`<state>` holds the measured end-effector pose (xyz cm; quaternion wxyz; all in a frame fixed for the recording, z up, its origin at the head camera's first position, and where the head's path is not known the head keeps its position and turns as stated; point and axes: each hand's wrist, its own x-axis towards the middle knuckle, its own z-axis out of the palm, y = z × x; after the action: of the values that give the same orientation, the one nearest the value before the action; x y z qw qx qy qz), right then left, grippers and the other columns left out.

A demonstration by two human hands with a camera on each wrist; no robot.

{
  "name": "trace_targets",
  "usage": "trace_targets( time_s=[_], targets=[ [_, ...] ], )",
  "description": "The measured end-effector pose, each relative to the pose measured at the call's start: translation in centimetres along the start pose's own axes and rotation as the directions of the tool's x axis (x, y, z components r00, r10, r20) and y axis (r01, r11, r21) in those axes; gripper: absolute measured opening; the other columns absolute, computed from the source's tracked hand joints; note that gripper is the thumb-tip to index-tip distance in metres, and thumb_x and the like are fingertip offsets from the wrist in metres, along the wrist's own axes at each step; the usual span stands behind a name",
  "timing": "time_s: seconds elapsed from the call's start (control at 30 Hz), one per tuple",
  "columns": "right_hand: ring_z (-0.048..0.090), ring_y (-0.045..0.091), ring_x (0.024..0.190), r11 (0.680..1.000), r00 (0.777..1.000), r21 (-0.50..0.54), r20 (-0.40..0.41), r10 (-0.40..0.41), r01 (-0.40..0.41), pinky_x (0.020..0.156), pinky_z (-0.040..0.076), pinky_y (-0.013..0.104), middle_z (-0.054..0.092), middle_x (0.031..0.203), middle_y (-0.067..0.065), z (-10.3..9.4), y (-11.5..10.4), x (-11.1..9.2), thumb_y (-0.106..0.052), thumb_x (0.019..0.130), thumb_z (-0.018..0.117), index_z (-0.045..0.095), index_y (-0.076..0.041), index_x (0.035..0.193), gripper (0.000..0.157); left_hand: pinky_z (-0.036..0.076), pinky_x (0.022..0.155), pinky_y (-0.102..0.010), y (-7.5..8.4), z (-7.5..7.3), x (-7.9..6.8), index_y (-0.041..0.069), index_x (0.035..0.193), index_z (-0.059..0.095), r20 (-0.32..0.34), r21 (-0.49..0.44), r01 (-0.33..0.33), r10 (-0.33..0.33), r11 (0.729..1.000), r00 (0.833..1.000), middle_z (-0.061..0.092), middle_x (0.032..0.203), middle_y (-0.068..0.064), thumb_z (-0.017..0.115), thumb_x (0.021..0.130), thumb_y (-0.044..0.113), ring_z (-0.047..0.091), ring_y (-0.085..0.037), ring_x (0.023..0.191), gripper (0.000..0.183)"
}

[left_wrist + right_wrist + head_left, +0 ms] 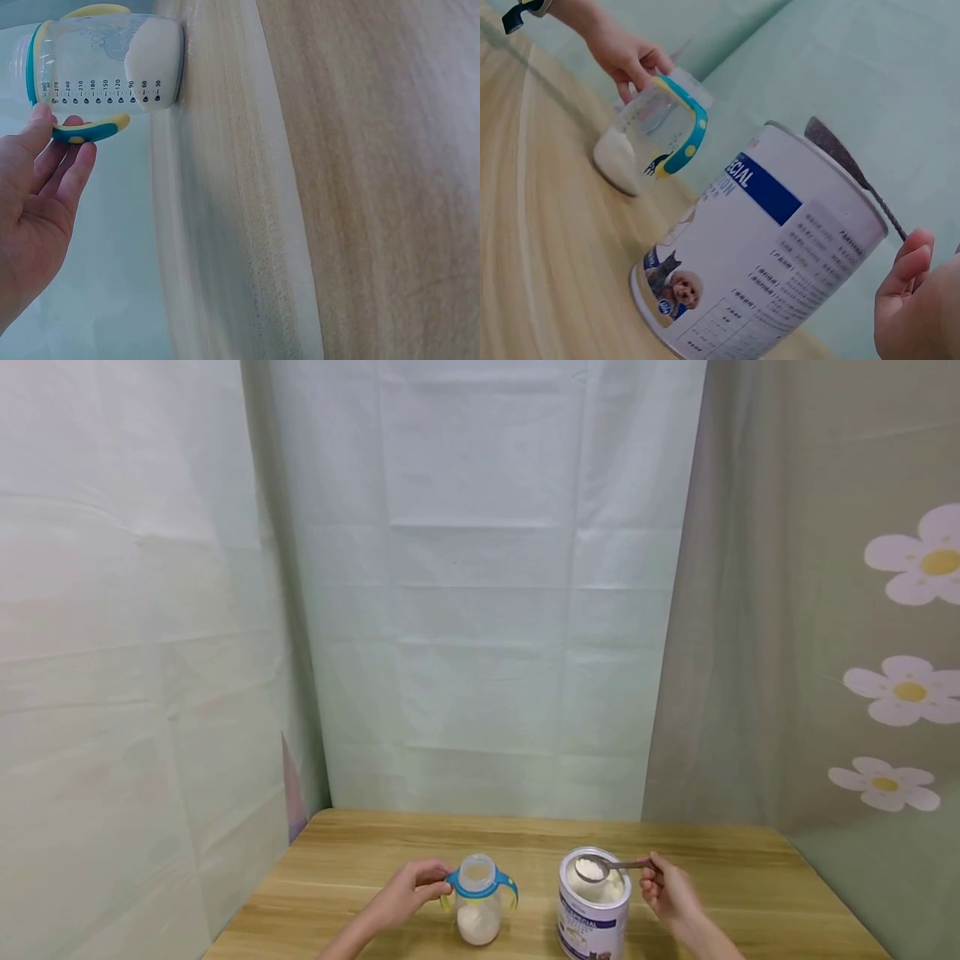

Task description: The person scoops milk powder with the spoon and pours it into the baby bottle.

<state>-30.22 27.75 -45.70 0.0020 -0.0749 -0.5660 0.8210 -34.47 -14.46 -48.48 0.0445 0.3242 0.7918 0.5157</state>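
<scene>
A clear baby bottle (477, 917) with a blue collar and two handles stands upright on the table, white powder in its lower part. My left hand (415, 888) pinches its left handle (88, 132) between thumb and fingers. To the right stands an uncovered white can (592, 922) of pale powder, with a cat and a dog on its label. My right hand (670, 893) grips the thin handle of a dark spoon (617, 864). The spoon's bowl, heaped with white powder (590, 869), is over the can's mouth.
Both containers stand on a wood-grain table (360, 852). Pale cloth curtains (480, 610) hang behind and at the sides, the right one printed with white flowers (907, 691). The table's edge (277, 150) runs close by the left hand.
</scene>
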Motion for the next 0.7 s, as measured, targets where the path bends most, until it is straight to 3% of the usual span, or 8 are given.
trace_targets(
  time_s=[0.3,0.7],
  targets=[
    [0.045,-0.002,0.053,0.999,0.999,0.038,0.002,-0.039,0.038,0.051,0.036,0.010,0.049,0.063,-0.010,0.7,-1.1,-0.1,-0.018,0.106,0.029,0.061,-0.013,0.081,0.040,0.056,0.082,-0.028,0.0,0.0,0.0,0.006,0.109,0.066,-0.007,0.008,0.006,-0.006,1.000,1.000,0.072,0.104,-0.012,0.060,0.095,0.018,0.068,-0.011,0.095,0.020],
    [0.047,-0.003,0.050,0.996,0.998,0.073,0.025,-0.057,0.055,0.049,0.038,0.008,0.052,0.061,-0.011,2.0,-2.0,-0.3,-0.018,0.105,0.029,0.062,-0.015,0.077,0.044,0.057,0.080,-0.031,0.1,0.1,0.1,0.005,0.109,0.066,-0.007,-0.009,0.055,-0.055,0.998,0.998,0.071,0.105,-0.012,0.060,0.095,0.015,0.068,-0.018,0.097,0.019]
  ],
)
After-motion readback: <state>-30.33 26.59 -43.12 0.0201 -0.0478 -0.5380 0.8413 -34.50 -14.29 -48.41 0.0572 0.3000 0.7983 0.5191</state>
